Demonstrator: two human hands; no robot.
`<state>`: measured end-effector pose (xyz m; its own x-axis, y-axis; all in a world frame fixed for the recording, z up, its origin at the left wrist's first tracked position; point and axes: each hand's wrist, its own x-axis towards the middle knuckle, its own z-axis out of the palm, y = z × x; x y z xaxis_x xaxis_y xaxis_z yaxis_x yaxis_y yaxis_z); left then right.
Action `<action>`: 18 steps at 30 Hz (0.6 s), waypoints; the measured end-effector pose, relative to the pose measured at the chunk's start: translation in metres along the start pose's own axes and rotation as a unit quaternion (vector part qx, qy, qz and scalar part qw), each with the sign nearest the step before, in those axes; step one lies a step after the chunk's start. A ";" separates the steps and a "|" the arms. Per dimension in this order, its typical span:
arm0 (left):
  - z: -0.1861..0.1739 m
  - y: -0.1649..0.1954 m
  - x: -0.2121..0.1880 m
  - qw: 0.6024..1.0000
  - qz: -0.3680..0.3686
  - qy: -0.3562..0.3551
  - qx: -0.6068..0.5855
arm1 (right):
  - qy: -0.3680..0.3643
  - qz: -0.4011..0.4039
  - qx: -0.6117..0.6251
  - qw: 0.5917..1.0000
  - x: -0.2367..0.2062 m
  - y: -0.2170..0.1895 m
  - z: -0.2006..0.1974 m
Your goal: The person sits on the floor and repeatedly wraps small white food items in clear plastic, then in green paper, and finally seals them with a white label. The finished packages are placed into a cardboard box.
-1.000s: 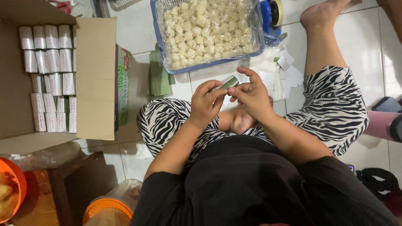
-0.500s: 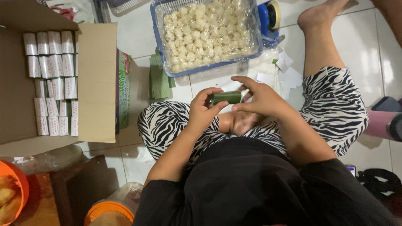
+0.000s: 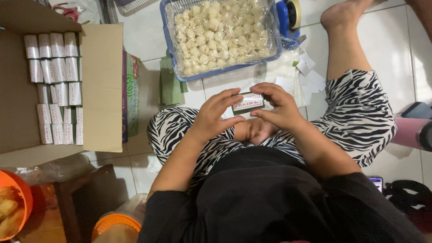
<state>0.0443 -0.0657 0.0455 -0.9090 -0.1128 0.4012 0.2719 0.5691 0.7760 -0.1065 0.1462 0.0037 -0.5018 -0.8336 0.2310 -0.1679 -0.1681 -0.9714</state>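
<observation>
Cardboard box of white packets on the floor at far left; blue tray of pale round sweets, far centre; my left hand and right hand, both pinching one small green-and-white packet above my lap, near the tray.

I see bare tile open between cardboard box and blue basket; green packet stack and paper slips crowd the floor ahead.
</observation>
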 end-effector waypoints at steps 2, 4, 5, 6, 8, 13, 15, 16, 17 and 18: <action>-0.001 0.000 0.001 0.998 0.027 -0.009 0.047 | -0.005 -0.006 0.001 1.000 -0.001 0.000 0.000; -0.001 0.000 0.003 0.999 0.003 -0.008 0.038 | -0.015 -0.019 0.010 1.000 -0.002 0.000 -0.001; -0.001 0.000 0.003 0.999 -0.009 -0.007 0.034 | -0.012 -0.030 -0.011 0.999 -0.002 0.000 -0.001; 0.000 0.001 0.003 0.999 -0.013 -0.003 0.030 | -0.009 -0.041 -0.032 0.999 -0.002 0.000 -0.002; 0.001 0.004 0.005 1.000 -0.018 0.003 0.023 | 0.003 -0.053 -0.091 0.994 -0.001 -0.002 -0.002; 0.002 0.009 0.006 0.999 -0.021 0.009 0.030 | 0.033 -0.092 -0.204 0.974 0.000 -0.011 -0.001; 0.002 0.009 0.007 0.999 -0.014 0.005 0.049 | 0.039 -0.100 -0.215 0.971 0.000 -0.014 0.001; 0.002 0.008 0.008 0.999 -0.019 -0.001 0.045 | 0.042 -0.104 -0.221 0.969 -0.001 -0.015 0.002; 0.002 0.007 0.008 0.999 -0.024 -0.007 0.042 | 0.043 -0.109 -0.213 0.970 -0.001 -0.014 0.003; 0.002 0.007 0.008 0.999 -0.023 -0.009 0.044 | 0.044 -0.114 -0.206 0.971 -0.002 -0.013 0.003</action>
<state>0.0381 -0.0611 0.0533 -0.9258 -0.1258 0.3563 0.2016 0.6330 0.7474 -0.1006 0.1484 0.0161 -0.4789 -0.7485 0.4587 -0.5989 -0.1034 -0.7941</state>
